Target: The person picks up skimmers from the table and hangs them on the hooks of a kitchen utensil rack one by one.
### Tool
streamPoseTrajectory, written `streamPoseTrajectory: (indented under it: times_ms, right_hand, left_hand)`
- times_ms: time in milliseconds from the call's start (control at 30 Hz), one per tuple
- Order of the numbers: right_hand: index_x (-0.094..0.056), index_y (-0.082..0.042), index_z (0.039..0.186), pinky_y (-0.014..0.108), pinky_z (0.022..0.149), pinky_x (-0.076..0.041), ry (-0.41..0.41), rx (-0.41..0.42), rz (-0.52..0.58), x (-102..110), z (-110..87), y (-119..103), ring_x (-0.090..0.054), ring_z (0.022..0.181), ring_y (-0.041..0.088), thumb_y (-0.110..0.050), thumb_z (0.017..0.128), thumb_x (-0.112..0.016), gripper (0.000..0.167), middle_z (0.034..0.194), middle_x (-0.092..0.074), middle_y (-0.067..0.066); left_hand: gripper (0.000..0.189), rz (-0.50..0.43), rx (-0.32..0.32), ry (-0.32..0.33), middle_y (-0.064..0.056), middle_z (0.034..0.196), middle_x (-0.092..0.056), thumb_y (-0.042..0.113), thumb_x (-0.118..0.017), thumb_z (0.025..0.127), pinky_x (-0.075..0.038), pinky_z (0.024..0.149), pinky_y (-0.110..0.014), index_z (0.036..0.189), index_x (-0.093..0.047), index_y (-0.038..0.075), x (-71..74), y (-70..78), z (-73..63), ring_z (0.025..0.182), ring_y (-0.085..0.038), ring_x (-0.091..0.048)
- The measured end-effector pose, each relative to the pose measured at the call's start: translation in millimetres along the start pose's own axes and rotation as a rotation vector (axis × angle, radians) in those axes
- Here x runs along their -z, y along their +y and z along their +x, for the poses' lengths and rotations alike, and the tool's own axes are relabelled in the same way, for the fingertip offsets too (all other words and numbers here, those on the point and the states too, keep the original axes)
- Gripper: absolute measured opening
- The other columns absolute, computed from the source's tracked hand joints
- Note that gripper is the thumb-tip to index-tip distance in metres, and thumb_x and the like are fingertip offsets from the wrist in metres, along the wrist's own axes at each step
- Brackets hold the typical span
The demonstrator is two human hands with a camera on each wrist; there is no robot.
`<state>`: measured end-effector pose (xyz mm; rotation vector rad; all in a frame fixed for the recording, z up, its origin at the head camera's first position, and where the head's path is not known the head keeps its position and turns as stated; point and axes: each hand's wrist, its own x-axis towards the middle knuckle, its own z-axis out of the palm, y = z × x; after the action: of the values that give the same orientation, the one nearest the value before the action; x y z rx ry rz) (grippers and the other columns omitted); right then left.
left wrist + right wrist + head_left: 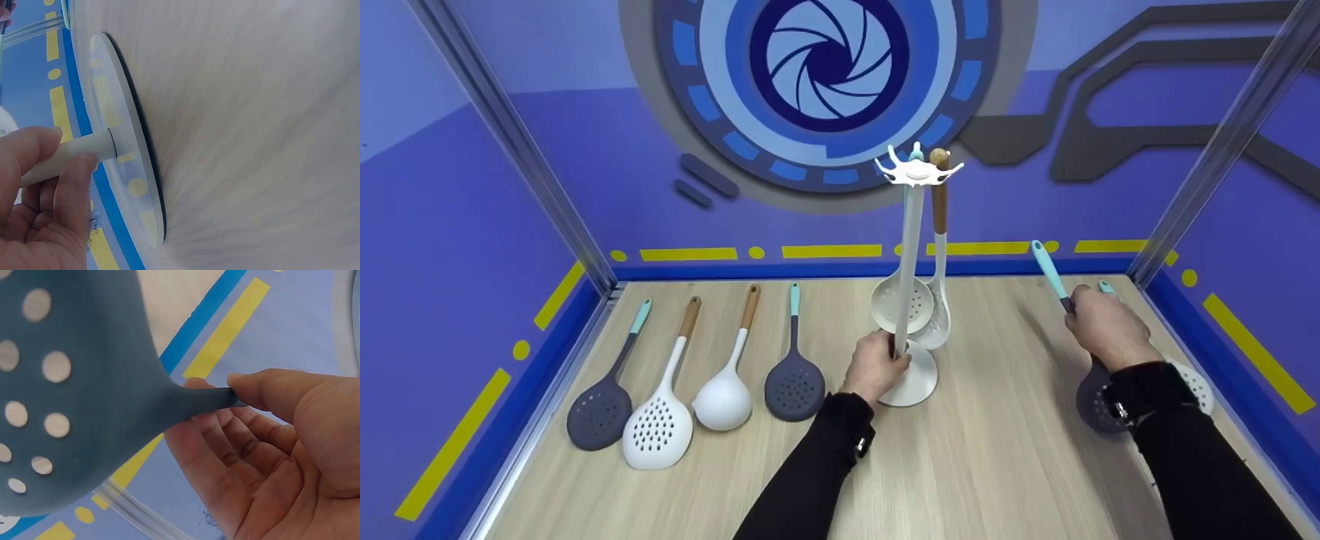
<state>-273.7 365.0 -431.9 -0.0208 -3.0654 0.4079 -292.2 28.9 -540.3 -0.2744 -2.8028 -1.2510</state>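
Note:
My left hand (877, 366) grips the lower pole of a white utensil stand (911, 247), just above its round base (126, 140). The base rests on the table. From the stand's hooked top hang a pale perforated ladle (921, 306) and a white utensil with a wooden handle (940, 210). At the right, my right hand (1108, 324) pinches a dark grey slotted turner (107, 377) by its neck between thumb and fingers. Its teal handle (1048, 268) points up and away; the wrist partly hides its head in the head view.
On the left lie a dark turner (600, 412), a white slotted turner (658, 431), a white ladle (724, 399) and a dark slotted turner (795, 386). A white perforated utensil (1194, 382) lies partly hidden under the right wrist. Blue panels (547, 300) wall the wooden table (960, 465).

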Motion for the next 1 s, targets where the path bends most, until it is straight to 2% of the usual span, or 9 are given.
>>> streamPoseTrajectory:
  times_ms: [300,633,1000]
  right_hand:
    - [-0.053,0.0,0.098,0.034,0.04,-0.033,0.049,0.035,-0.003,3,1.0,-4,-0.049,0.053,0.023,-0.015,0.089,-0.055,0.018,0.074,-0.055,0.014]
    - [-0.053,-0.001,0.105,0.032,0.042,-0.034,0.084,0.055,0.019,4,0.4,-11,-0.05,0.056,0.022,-0.015,0.091,-0.054,0.019,0.08,-0.057,0.015]
    - [-0.05,-0.006,0.11,0.034,0.042,-0.034,0.091,0.023,0.046,7,1.4,-17,-0.05,0.058,0.024,-0.016,0.092,-0.051,0.021,0.082,-0.057,0.014]
  left_hand:
    - [0.016,0.006,-0.006,0.003,0.004,0.078,-0.062,0.02,-0.073,0.078,-0.047,0.062,-0.023,0.089,-0.062,0.015,0.4,0.1,-0.1,0.069,-0.007,-0.056]
    - [0.016,0.007,-0.003,0.004,0.003,0.078,-0.062,0.02,-0.073,0.078,-0.047,0.062,-0.023,0.089,-0.063,0.014,0.7,0.5,-0.1,0.07,-0.008,-0.056]
    - [0.019,0.025,-0.002,-0.004,0.002,0.082,-0.062,0.021,-0.071,0.08,-0.048,0.063,-0.023,0.094,-0.062,0.012,1.6,0.7,-0.3,0.071,-0.008,-0.057]
